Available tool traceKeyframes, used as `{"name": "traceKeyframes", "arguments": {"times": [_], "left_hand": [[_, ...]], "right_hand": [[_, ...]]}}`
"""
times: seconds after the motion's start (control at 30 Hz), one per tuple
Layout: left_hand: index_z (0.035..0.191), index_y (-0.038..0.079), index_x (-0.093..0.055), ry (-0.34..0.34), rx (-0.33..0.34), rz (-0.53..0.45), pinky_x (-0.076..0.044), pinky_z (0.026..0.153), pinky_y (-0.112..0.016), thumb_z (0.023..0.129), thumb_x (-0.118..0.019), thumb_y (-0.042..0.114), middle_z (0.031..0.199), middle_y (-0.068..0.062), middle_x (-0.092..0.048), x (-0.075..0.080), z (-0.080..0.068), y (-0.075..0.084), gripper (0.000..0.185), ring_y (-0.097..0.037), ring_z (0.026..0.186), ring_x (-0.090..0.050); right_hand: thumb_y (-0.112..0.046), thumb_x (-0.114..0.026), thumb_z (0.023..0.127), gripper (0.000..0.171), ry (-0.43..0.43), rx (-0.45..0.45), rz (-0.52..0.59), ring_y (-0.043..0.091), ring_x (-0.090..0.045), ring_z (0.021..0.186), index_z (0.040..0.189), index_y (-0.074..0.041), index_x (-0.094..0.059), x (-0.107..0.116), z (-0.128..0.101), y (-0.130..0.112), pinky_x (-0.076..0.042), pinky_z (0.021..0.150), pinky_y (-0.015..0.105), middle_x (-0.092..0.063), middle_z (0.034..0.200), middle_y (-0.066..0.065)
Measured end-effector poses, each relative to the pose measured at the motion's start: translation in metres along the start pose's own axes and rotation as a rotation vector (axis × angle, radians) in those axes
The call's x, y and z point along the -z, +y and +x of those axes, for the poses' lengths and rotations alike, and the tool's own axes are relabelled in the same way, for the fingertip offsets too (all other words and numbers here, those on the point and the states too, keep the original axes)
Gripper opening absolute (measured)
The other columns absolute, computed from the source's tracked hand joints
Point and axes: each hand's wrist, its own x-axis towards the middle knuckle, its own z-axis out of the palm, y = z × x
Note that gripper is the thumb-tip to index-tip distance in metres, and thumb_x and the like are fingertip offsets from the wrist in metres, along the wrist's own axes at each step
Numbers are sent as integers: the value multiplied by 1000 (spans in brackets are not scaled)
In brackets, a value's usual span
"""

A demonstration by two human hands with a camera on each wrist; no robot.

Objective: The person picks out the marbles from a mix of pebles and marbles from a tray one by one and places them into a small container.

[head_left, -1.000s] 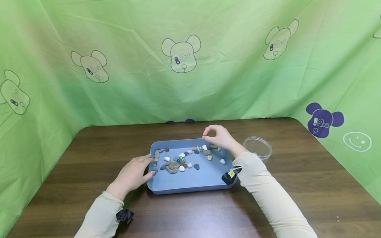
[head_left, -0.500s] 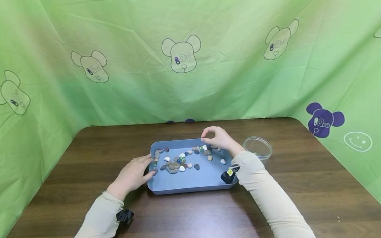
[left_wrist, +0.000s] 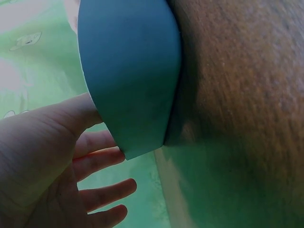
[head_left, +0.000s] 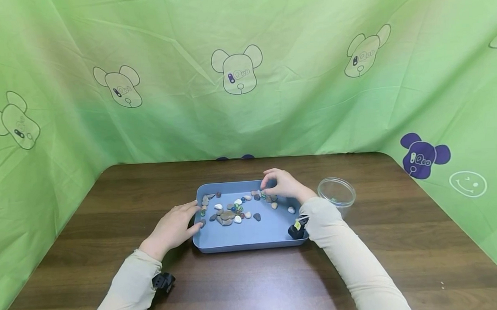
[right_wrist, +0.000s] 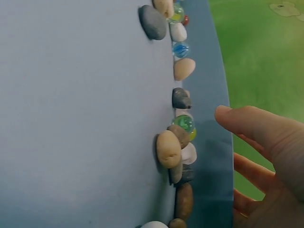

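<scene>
While the left hand (head_left: 174,225) lies flat against the tray's (head_left: 252,240) near-left corner, steadying it, the right hand (head_left: 281,185) dips toward the pebbles (head_left: 228,215) and marbles (head_left: 237,207) along the far wall; whether it grips one I cannot tell. A clear jar (head_left: 336,192) waits just right. Left wrist: relaxed fingers (left_wrist: 102,164) brace the tray wall (left_wrist: 130,71). Right wrist: fingers (right_wrist: 251,126) hover empty, just beside a green marble (right_wrist: 184,123).

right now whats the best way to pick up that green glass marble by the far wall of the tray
Take the green marble across its rounded middle with a fingertip pinch, coming from above. It sits wedged among pebbles against the tray wall, so a sideways grip looks blocked. The right hand is nearest, fingers apart beside it.
</scene>
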Motion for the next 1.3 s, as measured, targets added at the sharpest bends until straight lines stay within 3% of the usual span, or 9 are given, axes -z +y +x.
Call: {"name": "traceKeyframes", "arguments": {"times": [0.27,0.57,1.3], "left_hand": [[124,0,-57,3,4,-4,-36,107,-51,89,-59,26,138,-18,-50,-1,1,-1,44,-34,127,-48],[126,1,-56,-9,14,-3,-36,107,-50,90,-59,27,139,-18,-48,-1,2,-1,44,-34,128,-47],[126,2,-56,-19,23,-14,-37,107,-50,90,-59,27,140,-18,-48,-1,0,0,45,-35,128,-47]], "right_hand": [[-11,-69,77,6,-33,2,-87,42,-39,131,82,-8,-68,-2,1,-2,-29,109,57,-46,138,24],[-14,-72,75,7,-49,-40,-175,48,-36,130,81,-12,-69,-4,2,-6,-25,105,63,-46,140,21],[-16,-72,74,8,-29,-44,-238,45,-43,124,80,-13,-70,-10,3,-4,-31,100,60,-51,137,18]]}}
